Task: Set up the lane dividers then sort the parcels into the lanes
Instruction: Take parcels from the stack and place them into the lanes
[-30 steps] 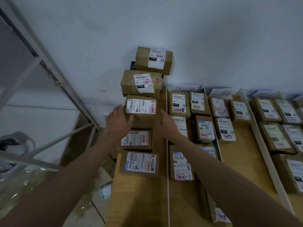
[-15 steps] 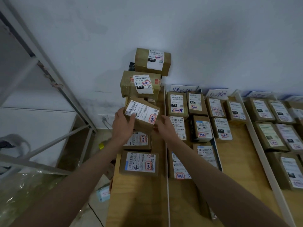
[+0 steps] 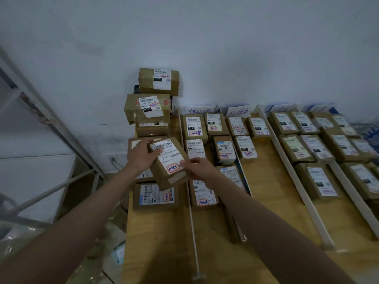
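While the wooden table (image 3: 266, 201) carries rows of brown parcels split by white lane dividers (image 3: 295, 177), a stack of 3 parcels (image 3: 149, 108) rises against the wall at its far left corner. Both hands hold 1 tilted parcel (image 3: 168, 162) raised above the leftmost lane: the left hand (image 3: 141, 154) grips its far end, and the right hand (image 3: 196, 168) pinches its near right edge.

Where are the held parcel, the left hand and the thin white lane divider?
held parcel (image 3: 168, 160), head view, on its white label.
left hand (image 3: 141, 155), head view, back of hand.
thin white lane divider (image 3: 192, 226), head view, mid-length.
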`<state>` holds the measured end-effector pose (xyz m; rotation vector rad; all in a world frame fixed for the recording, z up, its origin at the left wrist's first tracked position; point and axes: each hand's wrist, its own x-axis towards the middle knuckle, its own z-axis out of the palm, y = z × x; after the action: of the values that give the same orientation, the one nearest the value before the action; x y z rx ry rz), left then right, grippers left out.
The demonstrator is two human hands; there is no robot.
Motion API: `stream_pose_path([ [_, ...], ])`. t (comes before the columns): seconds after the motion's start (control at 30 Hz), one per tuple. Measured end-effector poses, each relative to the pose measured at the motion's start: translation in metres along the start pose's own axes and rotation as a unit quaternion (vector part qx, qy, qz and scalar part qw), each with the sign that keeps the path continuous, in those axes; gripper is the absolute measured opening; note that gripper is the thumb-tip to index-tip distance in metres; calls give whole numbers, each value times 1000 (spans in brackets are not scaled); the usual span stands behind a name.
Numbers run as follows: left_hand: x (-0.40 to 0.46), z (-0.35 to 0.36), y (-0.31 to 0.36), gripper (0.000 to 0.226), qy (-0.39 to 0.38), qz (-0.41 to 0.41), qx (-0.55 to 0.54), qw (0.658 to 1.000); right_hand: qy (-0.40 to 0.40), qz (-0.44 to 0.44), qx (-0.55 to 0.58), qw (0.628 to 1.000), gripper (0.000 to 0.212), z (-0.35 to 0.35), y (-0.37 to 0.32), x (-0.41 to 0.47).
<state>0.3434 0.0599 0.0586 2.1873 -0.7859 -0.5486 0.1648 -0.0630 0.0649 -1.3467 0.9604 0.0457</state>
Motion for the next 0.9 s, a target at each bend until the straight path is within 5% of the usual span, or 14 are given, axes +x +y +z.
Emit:
stream_pose_path([
  [0.27, -22, 44, 42, 64, -40, 45, 96, 994, 116, -19, -8, 993, 34, -64, 29, -44],
  [0.57, -49, 133, 90, 59, -81, 186, 265, 943, 290, -8, 28, 957, 25, -183, 77, -92],
  [0.9, -50, 245, 141, 58, -93, 190, 313, 926, 326, 4, 17, 945, 33, -295, 127, -75],
])
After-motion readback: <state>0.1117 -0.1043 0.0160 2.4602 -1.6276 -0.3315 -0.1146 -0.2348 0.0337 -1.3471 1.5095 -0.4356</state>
